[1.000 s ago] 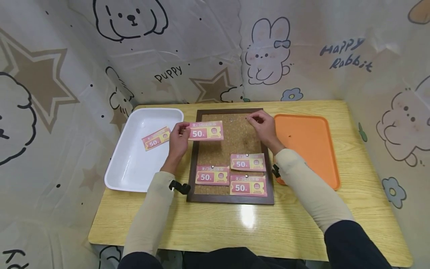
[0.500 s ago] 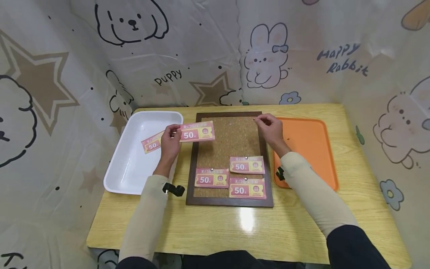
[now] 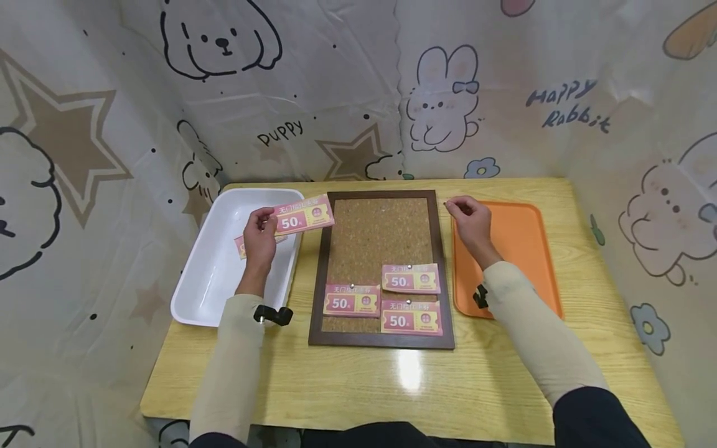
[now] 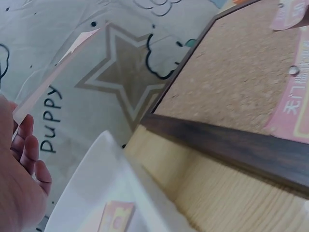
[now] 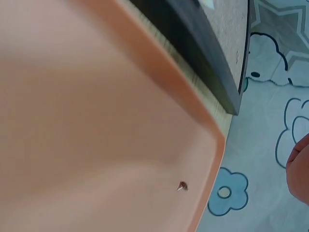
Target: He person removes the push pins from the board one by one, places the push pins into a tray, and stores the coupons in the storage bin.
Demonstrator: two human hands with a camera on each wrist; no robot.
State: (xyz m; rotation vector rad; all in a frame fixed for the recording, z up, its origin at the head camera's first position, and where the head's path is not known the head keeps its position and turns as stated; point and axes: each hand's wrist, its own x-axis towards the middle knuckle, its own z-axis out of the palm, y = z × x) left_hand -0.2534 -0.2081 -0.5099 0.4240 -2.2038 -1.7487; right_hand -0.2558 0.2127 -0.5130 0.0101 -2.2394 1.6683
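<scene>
My left hand (image 3: 261,246) holds a pink and yellow coupon (image 3: 304,214) printed "50" by its left end, over the white tray's right rim. Edge-on, the same coupon (image 4: 63,67) shows in the left wrist view. My right hand (image 3: 473,225) pinches a tiny dark pushpin (image 3: 446,204) above the left rim of the orange tray. Between the hands lies a framed corkboard (image 3: 381,233). Pinned to its lower half are three coupons: one at left (image 3: 351,301), one at upper right (image 3: 411,280) and one at lower right (image 3: 411,318).
Inside the white tray (image 3: 193,292) lies another coupon (image 4: 117,215), partly hidden by the left hand in the head view. The orange tray (image 3: 521,249) has a pushpin (image 5: 182,185) near one corner. A wooden table (image 3: 347,386) bears everything, with patterned curtains behind.
My left hand has drawn the coupon leftward off the corkboard to the white tray. My right hand has moved right, from above the board to the orange tray, still pinching the pushpin.
</scene>
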